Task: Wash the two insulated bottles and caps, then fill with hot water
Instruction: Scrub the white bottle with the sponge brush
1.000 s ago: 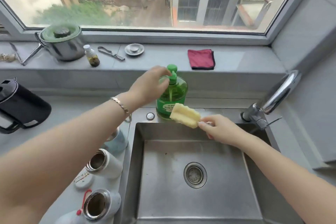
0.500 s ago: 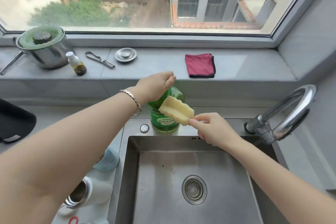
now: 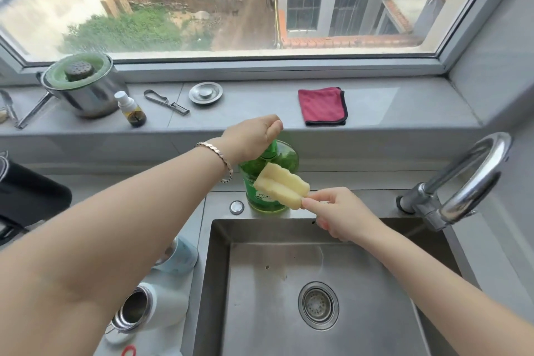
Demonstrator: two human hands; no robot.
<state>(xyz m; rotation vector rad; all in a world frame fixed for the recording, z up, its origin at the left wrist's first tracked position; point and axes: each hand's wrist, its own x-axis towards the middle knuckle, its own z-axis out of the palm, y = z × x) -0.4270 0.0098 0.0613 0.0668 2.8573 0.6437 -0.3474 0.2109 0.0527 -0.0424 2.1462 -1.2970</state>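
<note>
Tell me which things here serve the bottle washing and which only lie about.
For the job: sponge, soap bottle, white bottle, blue bottle, sink, tap.
Lying about: red cloth, steel pot, small bottle, peeler, metal disc.

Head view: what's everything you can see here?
soap bottle: 1, green, behind sink
sponge: 1, yellow, in front of soap bottle
sink: 1, steel, centre
tap: 1, chrome, right
cloth: 1, red, sill
pot: 1, steel, green lid, sill left
small bottle: 1, white cap, beside pot
tool: 1, metal, sill
plug: 1, metal, sill
white bottle: 1, open, left counter
blue bottle: 1, left counter
kettle: 1, black, far left
left hand: 1, grips soap bottle's top
right hand: 1, pinches sponge
</note>
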